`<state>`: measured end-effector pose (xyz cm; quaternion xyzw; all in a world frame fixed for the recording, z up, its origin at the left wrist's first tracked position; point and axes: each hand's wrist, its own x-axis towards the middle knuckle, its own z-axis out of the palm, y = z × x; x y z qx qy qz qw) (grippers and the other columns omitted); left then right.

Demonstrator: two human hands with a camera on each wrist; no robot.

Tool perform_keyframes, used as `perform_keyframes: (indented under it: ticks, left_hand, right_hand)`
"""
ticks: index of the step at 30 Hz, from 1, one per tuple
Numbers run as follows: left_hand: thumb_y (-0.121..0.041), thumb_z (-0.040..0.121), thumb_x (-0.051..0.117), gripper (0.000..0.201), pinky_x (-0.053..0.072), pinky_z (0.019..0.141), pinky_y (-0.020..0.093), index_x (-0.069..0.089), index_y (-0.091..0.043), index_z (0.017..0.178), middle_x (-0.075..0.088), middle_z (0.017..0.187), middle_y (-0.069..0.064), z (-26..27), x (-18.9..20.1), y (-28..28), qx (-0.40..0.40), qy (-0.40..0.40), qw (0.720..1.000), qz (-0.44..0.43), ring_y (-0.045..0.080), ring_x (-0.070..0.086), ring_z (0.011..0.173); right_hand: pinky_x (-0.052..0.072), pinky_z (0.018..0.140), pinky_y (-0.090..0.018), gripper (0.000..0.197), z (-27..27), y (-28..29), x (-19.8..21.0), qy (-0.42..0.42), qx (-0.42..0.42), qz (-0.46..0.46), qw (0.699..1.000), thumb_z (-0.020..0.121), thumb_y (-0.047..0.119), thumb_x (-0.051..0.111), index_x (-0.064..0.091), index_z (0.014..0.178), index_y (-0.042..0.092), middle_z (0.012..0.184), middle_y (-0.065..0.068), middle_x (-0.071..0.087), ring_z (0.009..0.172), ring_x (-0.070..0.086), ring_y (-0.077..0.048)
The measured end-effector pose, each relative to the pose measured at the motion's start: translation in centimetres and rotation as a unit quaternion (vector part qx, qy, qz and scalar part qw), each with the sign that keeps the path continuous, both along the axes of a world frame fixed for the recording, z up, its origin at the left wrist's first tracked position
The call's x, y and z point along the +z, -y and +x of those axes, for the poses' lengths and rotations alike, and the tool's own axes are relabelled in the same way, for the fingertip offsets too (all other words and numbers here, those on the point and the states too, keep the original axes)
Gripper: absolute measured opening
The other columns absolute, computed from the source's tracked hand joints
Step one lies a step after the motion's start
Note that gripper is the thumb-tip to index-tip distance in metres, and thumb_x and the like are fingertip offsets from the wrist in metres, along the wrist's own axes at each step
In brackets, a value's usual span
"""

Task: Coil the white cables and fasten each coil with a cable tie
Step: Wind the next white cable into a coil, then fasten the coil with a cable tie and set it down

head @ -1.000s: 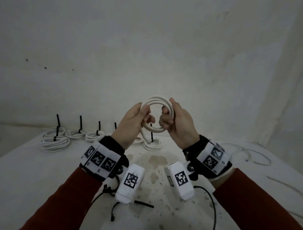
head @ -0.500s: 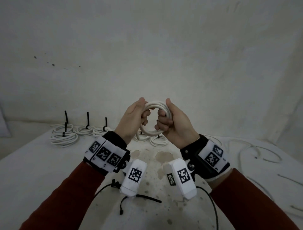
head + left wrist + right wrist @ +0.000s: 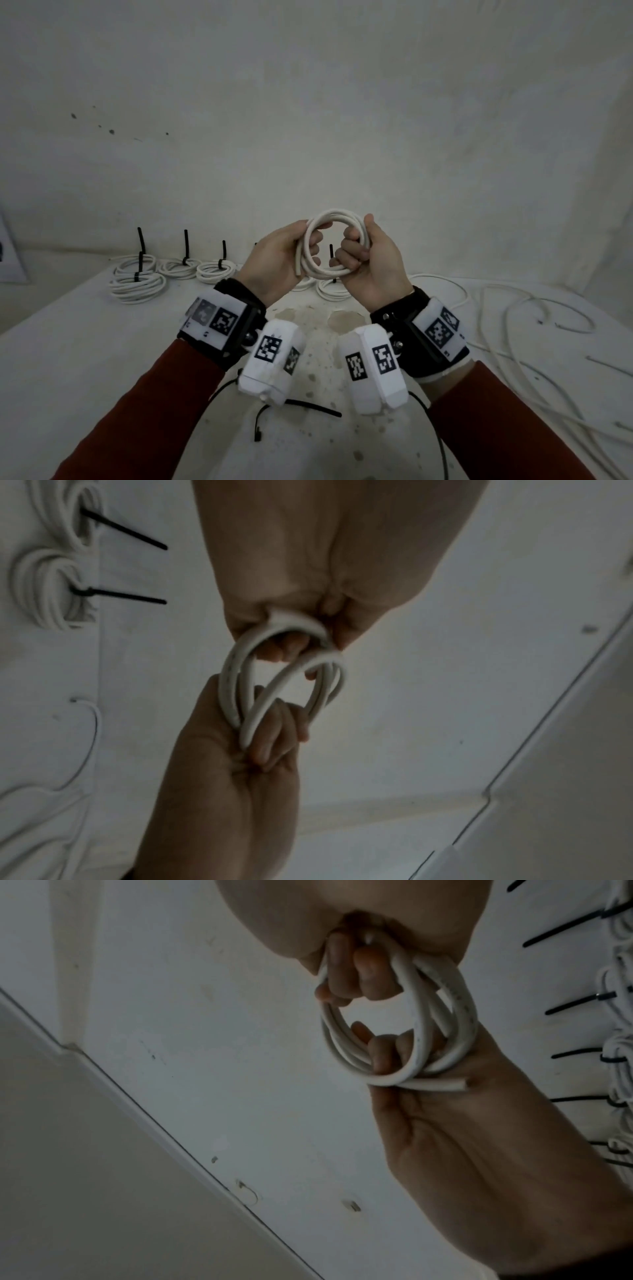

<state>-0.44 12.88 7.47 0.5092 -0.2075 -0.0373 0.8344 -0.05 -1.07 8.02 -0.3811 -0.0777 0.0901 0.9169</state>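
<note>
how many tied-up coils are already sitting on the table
6 tied coils: one front left, one just behind it, two further right, and two partly hidden behind the left hand and right hand. More may be hidden.

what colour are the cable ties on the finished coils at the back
Black; the cable ties stand up from the white finished coils, clearest in the head view.

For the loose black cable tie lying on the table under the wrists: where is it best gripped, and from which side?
Pinch the loose cable tie by its straight tail, coming from above. It lies flat, so only the top is open. The tail points right, nearer the right hand, though both hands hold the coil.
</note>
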Motion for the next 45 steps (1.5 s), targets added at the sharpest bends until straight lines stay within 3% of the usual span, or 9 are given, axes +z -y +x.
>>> perform_keyframes:
  ticks: [6, 11, 17, 21, 33, 35, 38, 42, 45]
  left_hand:
    - [-0.015, 0.086, 0.045, 0.035, 0.052, 0.065, 0.021, 0.055, -0.003, 0.117, 0.067, 0.085, 0.001, -0.7, -0.7, -1.3, -0.016, 0.026, 1.000, 0.003, 0.011, 0.060, 0.069]
    - [-0.020, 0.098, 0.035, 0.030, 0.057, 0.071, 0.026, 0.060, -0.003, 0.105, 0.068, 0.074, 0.001, -0.9, -0.7, -1.7, 0.010, -0.021, 1.000, 0.005, 0.017, 0.069, 0.077]
    - [-0.036, 0.101, 0.033, 0.042, 0.049, 0.056, 0.020, 0.058, -0.006, 0.089, 0.054, 0.059, -0.001, -0.8, -0.9, -1.2, 0.072, -0.102, 0.990, -0.057, 0.011, 0.052, 0.056]
    - [-0.039, 0.100, 0.032, 0.043, 0.050, 0.055, 0.020, 0.057, -0.007, 0.085, 0.054, 0.057, -0.003, -1.0, -1.4, -1.3, 0.083, -0.097, 0.990, -0.067, 0.010, 0.054, 0.051]
    - [-0.038, 0.093, 0.038, 0.030, 0.049, 0.057, 0.020, 0.048, -0.013, 0.080, 0.039, 0.054, -0.006, -1.0, -2.7, -3.8, -0.015, -0.137, 0.990, -0.040, 0.006, 0.044, 0.048]
    - [-0.038, 0.089, 0.041, 0.026, 0.049, 0.058, 0.020, 0.045, -0.014, 0.077, 0.039, 0.055, -0.006, -1.1, -3.2, -4.4, -0.023, -0.135, 0.990, -0.023, 0.006, 0.043, 0.049]
    - [-0.035, 0.087, 0.043, 0.024, 0.047, 0.055, 0.018, 0.043, -0.014, 0.075, 0.038, 0.055, -0.006, -1.2, -4.1, -5.3, 0.001, -0.134, 0.991, -0.007, 0.006, 0.041, 0.049]
    - [-0.028, 0.100, 0.034, 0.031, 0.043, 0.053, 0.015, 0.043, -0.013, 0.074, 0.038, 0.052, -0.006, -1.4, -5.6, -7.3, 0.088, -0.118, 0.988, 0.048, 0.006, 0.039, 0.047]
    - [-0.026, 0.102, 0.032, 0.032, 0.040, 0.053, 0.015, 0.043, -0.012, 0.076, 0.040, 0.051, -0.006, -1.3, -6.6, -8.9, 0.148, -0.114, 0.980, 0.075, 0.005, 0.040, 0.046]
  right_hand:
    - [0.019, 0.050, -0.024, 0.055, -0.1, 0.2, 0.6, -0.026, 0.034, 0.013, 0.999, 0.103, 0.045, 0.027, 0.042, 0.059, 0.014, 0.036, 0.006, 0.023, 0.032, 0.021, -0.009]
    - [0.018, 0.045, -0.020, 0.048, 0.1, -0.9, 0.3, -0.034, 0.003, 0.032, 0.999, 0.104, 0.041, 0.029, 0.043, 0.067, 0.013, 0.038, 0.007, 0.032, 0.033, 0.023, -0.008]
    - [0.027, 0.036, -0.018, 0.046, 0.2, -3.0, -0.6, -0.045, -0.037, 0.048, 0.997, 0.104, 0.040, 0.028, 0.044, 0.071, 0.012, 0.040, 0.007, 0.036, 0.040, 0.023, -0.009]
    - [0.030, 0.039, -0.020, 0.052, 0.1, -3.7, -1.4, -0.041, -0.048, 0.036, 0.997, 0.105, 0.041, 0.025, 0.045, 0.068, 0.011, 0.040, 0.005, 0.031, 0.036, 0.028, -0.010]
    - [0.030, 0.057, -0.025, 0.047, 0.1, -3.9, -3.5, -0.059, -0.003, 0.040, 0.997, 0.104, 0.040, 0.026, 0.045, 0.074, 0.010, 0.045, 0.003, 0.039, 0.054, 0.026, -0.014]
    - [0.029, 0.060, -0.025, 0.050, -0.1, -3.6, -3.9, -0.059, 0.025, -0.013, 0.998, 0.104, 0.042, 0.024, 0.047, 0.072, 0.012, 0.045, 0.004, 0.039, 0.055, 0.033, -0.014]
    - [0.032, 0.067, -0.029, 0.048, -0.1, -3.0, -4.9, -0.021, 0.048, -0.206, 0.977, 0.104, 0.040, 0.027, 0.057, 0.075, 0.016, 0.057, 0.006, 0.054, 0.061, 0.050, -0.012]
    - [0.041, 0.064, -0.025, 0.020, 0.1, -2.0, -6.9, 0.027, 0.016, -0.407, 0.913, 0.098, 0.026, 0.050, 0.063, 0.103, 0.012, 0.089, 0.001, 0.065, 0.073, 0.058, -0.014]
    - [0.044, 0.056, -0.018, 0.011, -0.7, -1.5, -8.4, 0.112, 0.022, -0.531, 0.840, 0.093, 0.013, 0.058, 0.062, 0.103, 0.009, 0.089, -0.001, 0.063, 0.066, 0.058, -0.011]
